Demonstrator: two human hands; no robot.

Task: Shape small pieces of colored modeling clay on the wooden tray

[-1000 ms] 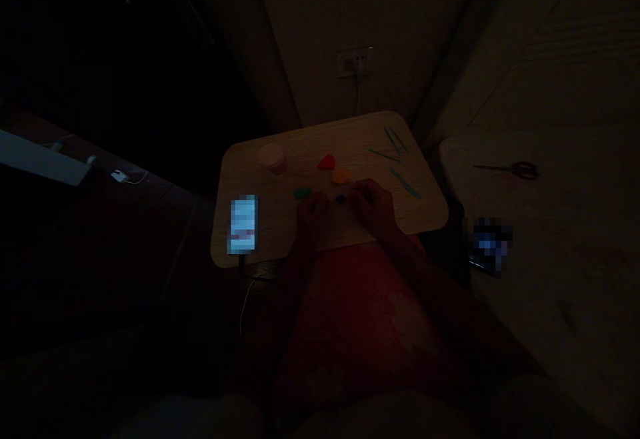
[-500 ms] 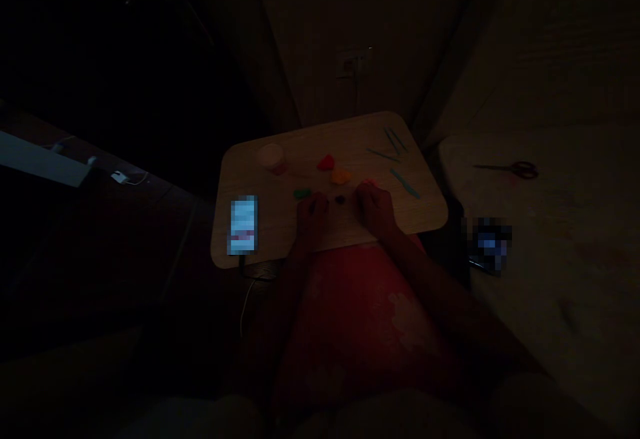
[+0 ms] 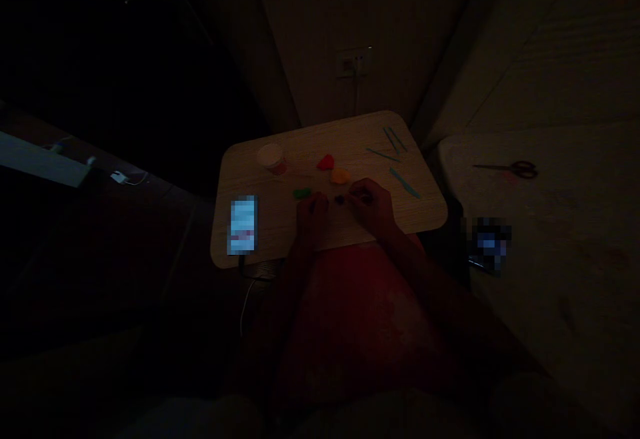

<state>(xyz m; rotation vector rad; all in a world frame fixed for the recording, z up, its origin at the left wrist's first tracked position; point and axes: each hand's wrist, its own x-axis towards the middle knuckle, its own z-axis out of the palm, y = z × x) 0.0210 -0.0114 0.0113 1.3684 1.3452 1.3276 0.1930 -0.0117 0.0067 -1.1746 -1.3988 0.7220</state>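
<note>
In dim light, my left hand (image 3: pixel 312 213) rests on the small wooden table with its fingers curled in. Whatever it may hold is hidden. A green lump (image 3: pixel 302 193), soft like modelling clay, lies just beyond it. My right hand (image 3: pixel 373 207) is bent at the fingers, thumb and forefinger tips drawn together beside a small dark lump (image 3: pixel 340 199). Anything in that pinch is too dark to make out. The dark lump sits on the table between both hands. Farther off lie an orange lump (image 3: pixel 341 176) and a red lump (image 3: pixel 327 162).
A lidded tub (image 3: pixel 271 159) stands at the table's back left, a lit phone (image 3: pixel 243 225) at the front left. Several thin blue-green tools (image 3: pixel 405 183) lie on the right. Scissors (image 3: pixel 523 169) and a blurred dark device (image 3: pixel 490 245) rest on the pale surface beyond.
My right hand's fingertips have shifted left, nearer the dark lump. The pink piece seen by its knuckles before is no longer visible. My left hand has hardly moved.
</note>
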